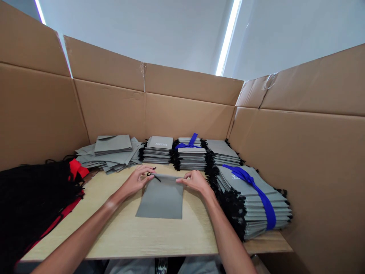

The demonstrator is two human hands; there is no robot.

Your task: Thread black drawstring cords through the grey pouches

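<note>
A grey drawstring pouch (161,199) lies in front of me on the tabletop, its top edge toward the far side and slightly raised. At its top left corner, my left hand (139,178) pinches the edge beside a short black cord (155,176) with a loop and loose ends. The top right corner is between the thumb and fingers of my right hand (195,181). Both hands are closed on the pouch. No print shows on its visible face.
Black cords (37,198) with red bands heap at the left. Loose grey pouches (114,148) and stacks (158,150) line the back. A bundle tied with blue ribbon (256,186) stands right. Cardboard walls (188,114) enclose the wooden table (119,236).
</note>
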